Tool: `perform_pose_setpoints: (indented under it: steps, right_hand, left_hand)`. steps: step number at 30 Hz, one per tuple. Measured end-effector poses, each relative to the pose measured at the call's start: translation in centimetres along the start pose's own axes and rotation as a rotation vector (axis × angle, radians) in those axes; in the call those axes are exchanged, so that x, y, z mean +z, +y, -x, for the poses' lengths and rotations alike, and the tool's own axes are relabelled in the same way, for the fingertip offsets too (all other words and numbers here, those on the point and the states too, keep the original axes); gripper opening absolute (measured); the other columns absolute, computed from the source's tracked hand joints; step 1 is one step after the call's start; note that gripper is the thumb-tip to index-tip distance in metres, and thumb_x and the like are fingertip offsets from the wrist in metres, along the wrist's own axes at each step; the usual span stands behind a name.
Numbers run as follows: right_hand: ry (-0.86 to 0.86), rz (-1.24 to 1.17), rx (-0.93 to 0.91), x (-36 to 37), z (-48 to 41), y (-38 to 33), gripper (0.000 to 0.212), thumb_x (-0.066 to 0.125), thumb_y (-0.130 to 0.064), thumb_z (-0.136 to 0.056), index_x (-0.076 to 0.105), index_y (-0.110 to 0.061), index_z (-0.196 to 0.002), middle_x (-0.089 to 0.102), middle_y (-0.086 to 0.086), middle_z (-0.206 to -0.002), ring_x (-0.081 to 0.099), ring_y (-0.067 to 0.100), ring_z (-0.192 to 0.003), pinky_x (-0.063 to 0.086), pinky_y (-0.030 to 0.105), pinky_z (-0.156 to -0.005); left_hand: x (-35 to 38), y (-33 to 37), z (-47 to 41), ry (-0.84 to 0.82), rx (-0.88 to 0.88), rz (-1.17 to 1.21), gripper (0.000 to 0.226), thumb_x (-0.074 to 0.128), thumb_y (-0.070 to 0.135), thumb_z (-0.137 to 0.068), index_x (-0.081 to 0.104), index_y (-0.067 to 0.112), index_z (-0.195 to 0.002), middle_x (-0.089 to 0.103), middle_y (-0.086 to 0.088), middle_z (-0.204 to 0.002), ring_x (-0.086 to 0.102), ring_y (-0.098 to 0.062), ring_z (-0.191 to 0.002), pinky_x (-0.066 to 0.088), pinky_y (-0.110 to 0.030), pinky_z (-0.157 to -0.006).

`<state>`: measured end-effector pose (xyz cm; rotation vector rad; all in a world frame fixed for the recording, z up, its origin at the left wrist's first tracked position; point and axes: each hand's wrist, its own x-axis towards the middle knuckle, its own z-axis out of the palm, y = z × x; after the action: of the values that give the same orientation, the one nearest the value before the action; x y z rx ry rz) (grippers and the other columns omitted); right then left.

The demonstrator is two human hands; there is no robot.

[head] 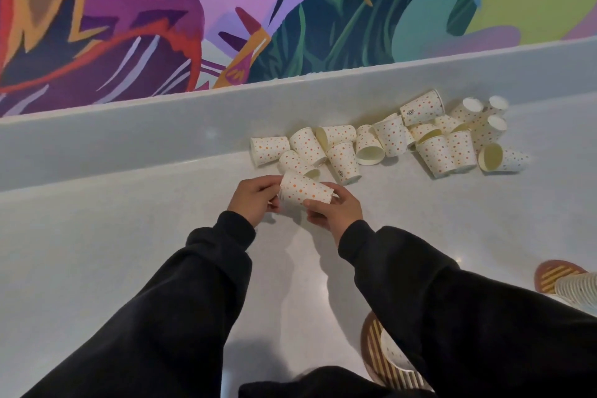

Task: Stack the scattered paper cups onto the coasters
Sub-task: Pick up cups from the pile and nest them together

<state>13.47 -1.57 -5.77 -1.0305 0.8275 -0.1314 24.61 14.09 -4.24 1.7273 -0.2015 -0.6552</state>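
Pale counter (129, 229), painted mural (145, 10) beyond the cup pile (387, 139). Left hand (253, 197) and right hand (337, 212) each curl fingers round one dotted cup (305, 191), held sideways just nearside of that pile.

single head-worn wide view, looking forward and down, close over the desk (129, 236); mural wall (193, 10) beyond

Probably a café or shared lounge, though not certain. Beyond the fingers (318, 203), a pale, smooth worktop (113, 252) with a raised back ledge (129, 139), and above that a wall-wide painted mural (226, 10) of purple, red and green leaf shapes. Just past the fingers, a heap of disposable dotted paper cups (391, 139). Nearer than the fingers and rightward, striped round coasters (549, 275).
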Motion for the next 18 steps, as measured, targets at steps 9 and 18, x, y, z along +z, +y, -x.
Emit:
perform_pose_setpoints:
  steps: [9,18]
  right_hand:
    - [0.075,-0.058,-0.056,-2.0,0.4,-0.8,0.057,0.086,0.002,-0.078,0.062,-0.014,-0.127,0.068,0.015,-0.120,0.074,0.036,-0.091,0.064,0.045,-0.079]
    - [0.161,-0.114,-0.032,-4.4,0.5,-1.4,0.054,0.086,-0.001,-0.078,0.064,-0.017,-0.125,0.071,0.017,-0.109,0.063,0.020,-0.065,0.056,0.036,-0.066]
  left_hand:
    - [0.6,1.0,-4.7,0.136,0.231,-0.492,0.046,0.066,0.011,-0.093,0.062,0.028,-0.136,0.059,0.003,-0.140,0.057,-0.017,-0.123,0.045,-0.030,-0.106]
    - [3.5,-0.7,-5.8,-0.055,0.470,-1.197,0.049,0.065,0.049,-0.081,0.054,0.039,-0.128,0.064,0.010,-0.124,0.056,-0.019,-0.114,0.048,-0.040,-0.097]
